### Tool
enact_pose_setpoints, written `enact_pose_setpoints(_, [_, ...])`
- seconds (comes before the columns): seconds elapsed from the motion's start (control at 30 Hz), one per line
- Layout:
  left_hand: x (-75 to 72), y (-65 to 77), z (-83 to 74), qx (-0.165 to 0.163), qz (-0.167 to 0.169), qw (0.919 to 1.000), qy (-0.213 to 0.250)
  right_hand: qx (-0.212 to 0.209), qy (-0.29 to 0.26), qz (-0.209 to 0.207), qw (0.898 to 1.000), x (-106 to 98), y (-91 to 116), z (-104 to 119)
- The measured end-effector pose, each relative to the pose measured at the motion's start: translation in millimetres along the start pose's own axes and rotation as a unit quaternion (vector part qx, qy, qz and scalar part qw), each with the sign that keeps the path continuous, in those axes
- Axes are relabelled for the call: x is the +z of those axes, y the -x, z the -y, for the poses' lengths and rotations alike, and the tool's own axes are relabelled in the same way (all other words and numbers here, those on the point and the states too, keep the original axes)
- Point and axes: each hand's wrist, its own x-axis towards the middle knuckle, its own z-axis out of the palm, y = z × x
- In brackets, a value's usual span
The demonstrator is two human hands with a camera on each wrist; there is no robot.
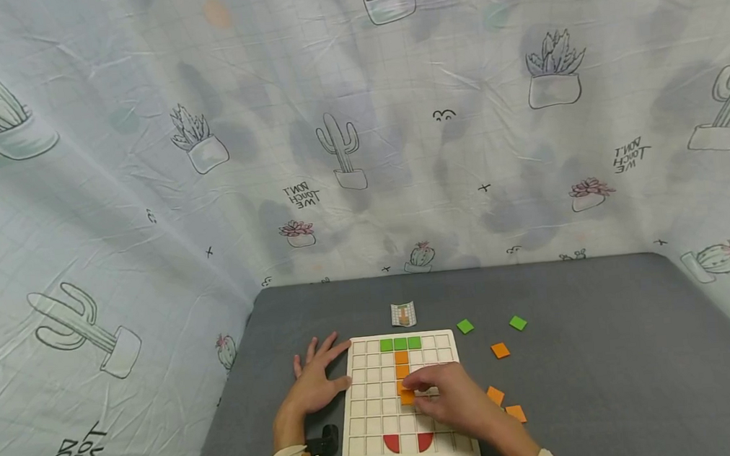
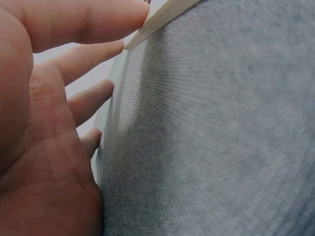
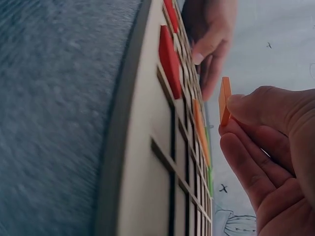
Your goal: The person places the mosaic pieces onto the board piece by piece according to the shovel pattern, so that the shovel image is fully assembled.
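The cactus-print cloth (image 1: 355,113) behind the table carries the only lettering: "DON'T TOUCH ME", mirrored, at centre by the tall cactus, again at right, and larger at lower left of the frame; nothing else here is readable

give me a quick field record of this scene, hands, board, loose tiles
left hand: left hand lies flat on the grey table, fingertips at the left edge of the grid board
right hand: right hand pinches an orange tile above the board's middle column
board: three green tiles in the top row, orange tiles running down below them, two red pieces in the bottom row
loose tiles: two green squares, three orange squares right of the board
other: small card behind the board
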Motion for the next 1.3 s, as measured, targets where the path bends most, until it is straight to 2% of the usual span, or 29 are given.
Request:
enact_pose_setpoints(0.13, [0.0, -0.5, 0.5, 0.000, 0.001, 1.0000, -0.001, -0.007, 0.006, 0.007, 1.000, 5.0, -1.2, -1.9])
enact_pose_setpoints(0.47, [-0.1, -0.4, -0.7, -0.005, -0.002, 1.0000, -0.003, 0.010, 0.046, 0.023, 0.999, 11.9, -1.8, 0.7])
enact_pose_setpoints(0.87, [-0.4, -0.5, -2.0, -0.004, -0.002, 1.0000, -0.005, 0.003, 0.071, 0.017, 0.997, 13.2, -2.3, 4.7])
enact_pose_setpoints(1.1, [1.1, -0.3, -1.9, -0.008, -0.002, 0.9999, -0.009, 0.000, 0.009, 0.002, 1.000, 4.1, 3.8, -1.1])
enact_pose_setpoints(1.3, [0.9, 0.2, -1.3, -0.005, -0.002, 1.0000, -0.002, 0.015, -0.036, 0.001, 0.999, -14.9, 7.5, -6.0])
